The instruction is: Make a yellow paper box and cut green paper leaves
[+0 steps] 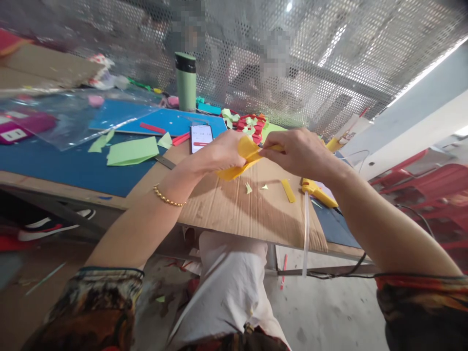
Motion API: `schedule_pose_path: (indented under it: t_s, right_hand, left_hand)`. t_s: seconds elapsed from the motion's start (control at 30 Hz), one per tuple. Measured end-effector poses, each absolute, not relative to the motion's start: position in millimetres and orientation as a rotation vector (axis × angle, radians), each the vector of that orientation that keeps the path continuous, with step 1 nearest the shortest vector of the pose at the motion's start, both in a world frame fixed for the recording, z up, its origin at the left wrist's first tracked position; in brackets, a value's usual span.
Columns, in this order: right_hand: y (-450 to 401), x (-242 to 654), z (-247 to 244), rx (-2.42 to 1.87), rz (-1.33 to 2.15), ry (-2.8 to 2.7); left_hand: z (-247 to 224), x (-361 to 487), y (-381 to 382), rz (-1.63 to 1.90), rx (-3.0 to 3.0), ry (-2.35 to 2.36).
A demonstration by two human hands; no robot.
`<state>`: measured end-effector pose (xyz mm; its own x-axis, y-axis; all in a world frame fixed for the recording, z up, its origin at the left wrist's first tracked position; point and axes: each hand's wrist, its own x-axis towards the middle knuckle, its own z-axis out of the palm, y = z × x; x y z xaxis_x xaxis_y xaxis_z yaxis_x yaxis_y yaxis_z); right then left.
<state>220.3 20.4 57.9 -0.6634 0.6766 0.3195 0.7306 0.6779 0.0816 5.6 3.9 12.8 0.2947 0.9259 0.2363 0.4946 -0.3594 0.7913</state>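
Observation:
My left hand (pixel 230 148) grips a folded, curling piece of yellow paper (pixel 234 171) over the cardboard. Close beside it, my right hand (pixel 292 148) is closed in a pinch at the paper's right edge. A bit of yellow shows under its fingers and a small dark tip lies by the paper; what it holds is mostly hidden. Below the hands lie a yellow strip (pixel 288 190) and small pale green paper scraps (pixel 248 188). A yellow glue gun (pixel 319 193) with a clear glue stick rests right of them, partly behind my right forearm.
The cardboard sheet (pixel 219 209) covers the table's front edge. Further back are a phone (pixel 201 138), a green tumbler (pixel 186 83), folded green paper (pixel 132 151), a metal ruler (pixel 165 162) and red pieces (pixel 252 126). A perforated metal screen (pixel 234 58) stands behind. Red chairs (pixel 417 180) are at right.

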Motion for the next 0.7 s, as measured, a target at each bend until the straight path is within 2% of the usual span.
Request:
schedule_pose_path:
  t_s: [0.4, 0.7]
  right_hand:
    - [16.7, 216.7, 50.3, -1.162, -0.419, -2.556]
    - [18.5, 215.7, 51.2, -1.142, -0.331, -2.609]
  left_hand:
    - [8.2, 2.9, 6.7, 0.946, 1.903, 1.245]
    - [9.2, 4.2, 4.3, 0.932, 1.915, 1.242]
